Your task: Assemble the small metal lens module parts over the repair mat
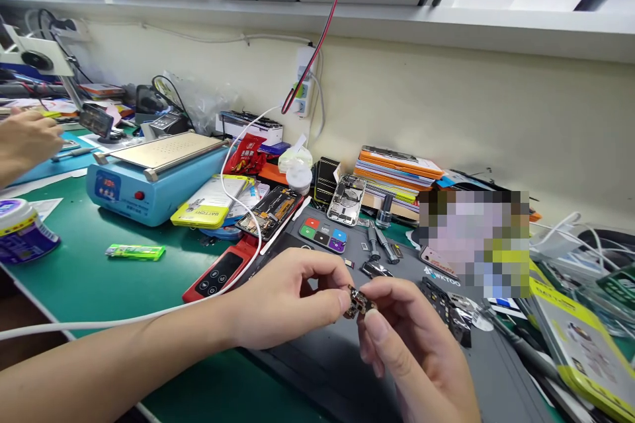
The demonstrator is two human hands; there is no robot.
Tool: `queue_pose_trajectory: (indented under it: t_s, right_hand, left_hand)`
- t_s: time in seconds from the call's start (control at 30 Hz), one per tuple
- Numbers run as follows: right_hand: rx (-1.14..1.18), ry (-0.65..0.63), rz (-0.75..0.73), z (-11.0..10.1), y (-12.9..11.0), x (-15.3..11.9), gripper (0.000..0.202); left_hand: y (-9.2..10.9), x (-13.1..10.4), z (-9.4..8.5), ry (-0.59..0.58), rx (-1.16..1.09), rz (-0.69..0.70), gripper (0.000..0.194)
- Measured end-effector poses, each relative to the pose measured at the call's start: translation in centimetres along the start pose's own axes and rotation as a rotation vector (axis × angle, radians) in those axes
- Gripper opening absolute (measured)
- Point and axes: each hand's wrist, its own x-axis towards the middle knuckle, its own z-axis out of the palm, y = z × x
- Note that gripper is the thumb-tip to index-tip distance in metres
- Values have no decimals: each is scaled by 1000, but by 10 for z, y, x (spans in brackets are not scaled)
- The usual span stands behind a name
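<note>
Toward six o'clock from the centre of the head view, two bare hands hold a small board [358, 304] above a grey mat [322, 360]. The left hand [285, 297] pinches one end between thumb and index finger; the right hand [421, 350] grips the other with thumb and forefinger, remaining fingers curled. The step appears to be turning or checking the part by hand, and any next move calls for a light, even hold on its edges. From the board, an opened phone [272, 211] lies at ten o'clock, a pale shell [347, 200] at twelve, tools [380, 242] near one.

Fingertips cover the board's ends; its underside is hidden, its fine parts too small to read. Pixelation masks a patch at two o'clock. At ten o'clock, farther off, the frame cuts a co-worker's hand [24, 145].
</note>
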Motion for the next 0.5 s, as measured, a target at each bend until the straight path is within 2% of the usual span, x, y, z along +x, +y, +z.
queue_pose_trajectory:
  t_s: [0.2,0.43,0.5]
  right_hand:
    - [-27,42,9,3,-1,0,27]
    - [-87,-69,-69,-5,3,5,19]
    - [-96,-66,-69,-6,3,5,18]
  left_hand:
    - [-3,0,-2,14,2,31,17]
    - [-1,0,-1,12,21,27,21]
    - [-1,0,-1,9,22,26,21]
